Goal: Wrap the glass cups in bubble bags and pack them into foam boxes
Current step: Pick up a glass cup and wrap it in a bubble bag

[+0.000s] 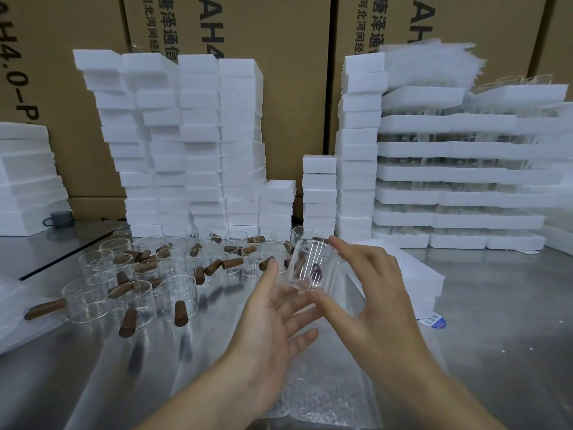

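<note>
A flat pile of bubble bags [313, 395] lies nearest, spread on the bench [496, 352] beneath both forearms. A wall of brown cartons [263, 26] is stacked behind everything. Against it, small foam boxes [198, 144] are piled in many columns; whether they are filled cannot be told. To the right, wide foam trays [449, 172] are layered with glassware between them. On the left of the bench many loose glass cups [139, 293], with brown handles, stand unwrapped.

One held glass cup [310, 265] is kept tilted above the bags. It is pinched by the right hand [372, 293], thumb at the base and forefinger at the rim. The left hand [269, 311] is spread open beside its base, fingers straight, gripping nothing. No bag is yet around this cup, so wrapping and boxing are judged still to be done for it. The loose cups suggest much work is left.
</note>
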Action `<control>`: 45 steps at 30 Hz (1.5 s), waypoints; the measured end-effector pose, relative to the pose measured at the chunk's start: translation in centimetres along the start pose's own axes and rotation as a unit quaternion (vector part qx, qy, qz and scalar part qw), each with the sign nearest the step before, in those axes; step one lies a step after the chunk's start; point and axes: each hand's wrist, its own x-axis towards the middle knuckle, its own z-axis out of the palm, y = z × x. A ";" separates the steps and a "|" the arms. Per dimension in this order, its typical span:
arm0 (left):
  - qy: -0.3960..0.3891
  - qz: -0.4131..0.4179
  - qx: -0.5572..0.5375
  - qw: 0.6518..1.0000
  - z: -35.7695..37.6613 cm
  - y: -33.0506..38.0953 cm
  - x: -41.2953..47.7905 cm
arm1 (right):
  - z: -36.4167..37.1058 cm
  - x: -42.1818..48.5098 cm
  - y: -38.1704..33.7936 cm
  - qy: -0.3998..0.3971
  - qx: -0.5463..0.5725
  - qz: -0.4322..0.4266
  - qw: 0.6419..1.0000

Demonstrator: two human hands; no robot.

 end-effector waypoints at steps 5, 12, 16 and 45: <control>-0.021 0.039 0.039 0.998 0.1 -0.1 -0.3 | -0.5 0.3 -0.1 -0.008 -0.016 -0.009 1.000; 0.026 0.007 -0.002 1.000 -0.5 -0.4 0.6 | -1.8 0.8 0.5 -0.141 -0.047 0.011 0.989; 0.035 0.007 -0.015 0.999 -0.8 -0.4 1.1 | -1.6 0.7 0.6 -0.158 -0.062 -0.002 0.985; 0.089 0.013 0.001 0.996 -2.6 0.2 2.5 | -3.7 1.9 5.2 0.008 0.020 0.217 0.976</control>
